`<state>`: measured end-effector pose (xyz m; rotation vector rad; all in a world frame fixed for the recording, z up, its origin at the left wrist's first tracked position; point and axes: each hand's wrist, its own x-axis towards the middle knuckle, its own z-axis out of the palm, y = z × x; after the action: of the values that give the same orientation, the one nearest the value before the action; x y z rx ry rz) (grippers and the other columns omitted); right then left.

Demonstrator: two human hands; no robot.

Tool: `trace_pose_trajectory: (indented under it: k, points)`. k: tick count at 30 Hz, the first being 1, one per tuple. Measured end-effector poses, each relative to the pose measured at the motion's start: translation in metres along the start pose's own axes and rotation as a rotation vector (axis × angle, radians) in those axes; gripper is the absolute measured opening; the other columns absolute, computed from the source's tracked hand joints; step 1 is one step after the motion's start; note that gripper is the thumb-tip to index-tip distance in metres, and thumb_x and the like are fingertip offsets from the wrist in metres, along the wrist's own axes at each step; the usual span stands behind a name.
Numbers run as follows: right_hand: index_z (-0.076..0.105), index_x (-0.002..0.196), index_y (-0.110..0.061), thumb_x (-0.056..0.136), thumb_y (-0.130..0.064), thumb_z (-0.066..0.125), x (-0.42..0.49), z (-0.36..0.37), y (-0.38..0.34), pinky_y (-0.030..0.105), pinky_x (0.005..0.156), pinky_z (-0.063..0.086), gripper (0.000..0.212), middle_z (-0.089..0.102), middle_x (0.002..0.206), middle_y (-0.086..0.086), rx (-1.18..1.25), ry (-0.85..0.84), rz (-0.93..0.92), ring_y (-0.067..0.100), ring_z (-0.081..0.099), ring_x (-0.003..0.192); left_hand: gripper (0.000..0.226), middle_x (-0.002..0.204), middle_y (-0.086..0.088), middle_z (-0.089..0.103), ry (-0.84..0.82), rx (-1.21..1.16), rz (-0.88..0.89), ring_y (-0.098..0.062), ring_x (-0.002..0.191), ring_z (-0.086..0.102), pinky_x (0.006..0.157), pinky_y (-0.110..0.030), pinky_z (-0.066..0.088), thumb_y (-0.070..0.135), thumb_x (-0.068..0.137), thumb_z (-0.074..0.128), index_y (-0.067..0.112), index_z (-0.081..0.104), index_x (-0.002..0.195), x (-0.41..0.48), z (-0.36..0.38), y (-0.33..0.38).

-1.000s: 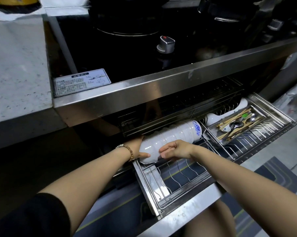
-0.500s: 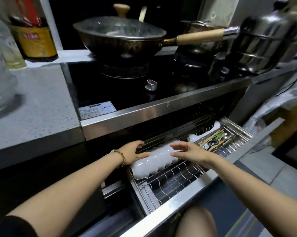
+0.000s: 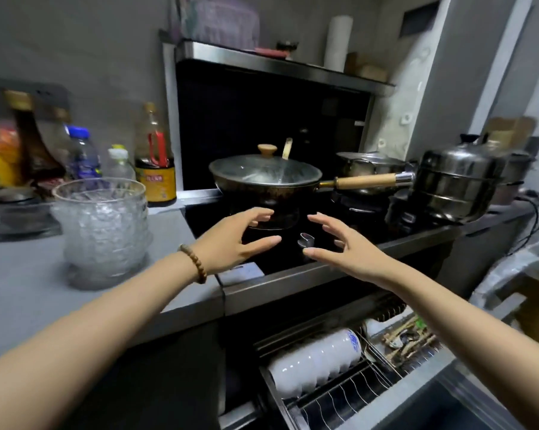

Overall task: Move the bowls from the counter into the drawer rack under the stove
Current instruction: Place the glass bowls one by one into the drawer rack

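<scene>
A row of several white bowls (image 3: pixel 316 363) lies on its side in the wire drawer rack (image 3: pixel 348 398), which stands pulled out under the stove. The last bowl on the right shows a blue pattern. My left hand (image 3: pixel 240 238), with a bead bracelet on its wrist, hovers over the front of the black stove top with fingers spread and nothing in it. Facing it a little to the right, my right hand (image 3: pixel 347 246) is open too. Both hands are well above the bowls. A stack of clear textured glass bowls (image 3: pixel 103 228) stands on the grey counter to the left.
A lidded wok (image 3: pixel 266 178) with a wooden handle sits on the stove, steel pots (image 3: pixel 457 184) to its right. A stove knob (image 3: pixel 306 239) lies between my hands. Bottles and jars (image 3: pixel 155 159) line the back left of the counter. Cutlery (image 3: pixel 407 339) fills the rack's right tray.
Both hands let go of the white bowls in the rack and rose to stove height. The view tilted up from the drawer to the stove and counter.
</scene>
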<state>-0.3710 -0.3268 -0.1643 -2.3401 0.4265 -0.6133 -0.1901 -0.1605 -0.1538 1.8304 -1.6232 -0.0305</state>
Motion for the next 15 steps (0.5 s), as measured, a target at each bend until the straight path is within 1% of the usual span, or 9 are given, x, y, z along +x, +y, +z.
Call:
trace_pose_trajectory:
  k: [1,2,4,5,6,7,10,13,15]
  points:
    - [0.039,0.136,-0.041,0.078,-0.041,0.07,0.008,0.004,-0.014,0.007,0.1,0.03,0.066,0.026,0.153,-0.014,0.004,-0.019,-0.033,0.002,0.027,0.138,0.077,0.139,0.009,0.047,0.039,0.043,0.005,-0.006,0.126,0.043,0.103,-0.027,0.037,0.069,0.071,0.044,0.029,0.039,0.136,-0.005,-0.019,-0.001]
    - [0.039,0.136,-0.042,0.077,-0.044,0.069,0.016,0.009,-0.028,0.008,0.101,0.031,0.066,0.024,0.154,-0.015,0.003,-0.038,-0.06,0.002,0.026,0.138,0.078,0.14,0.008,0.046,0.079,0.086,0.007,-0.007,0.128,0.042,0.106,-0.029,0.036,0.069,0.071,0.043,0.028,0.039,0.137,-0.01,-0.036,-0.003]
    - [0.038,0.138,-0.041,0.077,-0.046,0.069,0.031,0.021,-0.052,0.023,0.109,0.028,0.069,0.024,0.154,-0.014,-0.004,-0.065,-0.103,0.006,0.027,0.139,0.076,0.14,0.007,0.046,0.159,0.154,0.009,-0.009,0.127,0.043,0.105,-0.03,0.037,0.067,0.072,0.044,0.026,0.04,0.136,-0.022,-0.068,-0.009]
    - [0.037,0.139,-0.04,0.077,-0.046,0.069,0.038,0.027,-0.063,0.027,0.111,0.028,0.069,0.025,0.154,-0.013,0.0,-0.077,-0.119,0.007,0.027,0.14,0.074,0.138,0.006,0.048,0.2,0.177,0.007,-0.009,0.126,0.044,0.103,-0.028,0.038,0.066,0.073,0.044,0.025,0.042,0.135,-0.029,-0.082,-0.013]
    - [0.036,0.139,-0.04,0.078,-0.045,0.069,0.044,0.035,-0.074,0.028,0.111,0.028,0.07,0.026,0.154,-0.013,0.008,-0.092,-0.135,0.008,0.027,0.14,0.073,0.137,0.005,0.049,0.239,0.197,-0.001,-0.009,0.124,0.045,0.101,-0.026,0.038,0.065,0.073,0.045,0.024,0.043,0.134,-0.036,-0.094,-0.018]
    - [0.036,0.139,-0.039,0.078,-0.045,0.069,0.051,0.043,-0.084,0.027,0.11,0.028,0.07,0.026,0.153,-0.014,0.02,-0.108,-0.152,0.008,0.028,0.14,0.072,0.136,0.004,0.05,0.27,0.215,-0.018,-0.01,0.123,0.046,0.1,-0.026,0.038,0.064,0.074,0.046,0.023,0.044,0.133,-0.043,-0.106,-0.025]
    - [0.035,0.141,-0.036,0.079,-0.044,0.069,0.068,0.067,-0.109,0.023,0.106,0.026,0.071,0.024,0.154,-0.013,0.037,-0.154,-0.197,0.008,0.027,0.14,0.073,0.136,0.001,0.051,0.31,0.261,-0.106,-0.013,0.123,0.047,0.103,-0.034,0.04,0.063,0.074,0.048,0.022,0.044,0.134,-0.066,-0.136,-0.047]
    - [0.034,0.142,-0.033,0.08,-0.041,0.069,0.084,0.092,-0.131,0.023,0.107,0.025,0.072,0.022,0.156,-0.009,0.018,-0.187,-0.234,0.009,0.026,0.14,0.075,0.139,0.0,0.048,0.312,0.308,-0.204,-0.014,0.125,0.046,0.104,-0.032,0.038,0.063,0.073,0.048,0.021,0.042,0.136,-0.089,-0.159,-0.07]
    - [0.034,0.142,-0.032,0.081,-0.039,0.069,0.092,0.107,-0.142,0.021,0.105,0.024,0.07,0.024,0.155,-0.009,0.009,-0.204,-0.261,0.01,0.027,0.14,0.078,0.139,0.0,0.048,0.324,0.321,-0.266,-0.015,0.125,0.045,0.103,-0.032,0.037,0.065,0.071,0.047,0.021,0.042,0.135,-0.102,-0.169,-0.085]
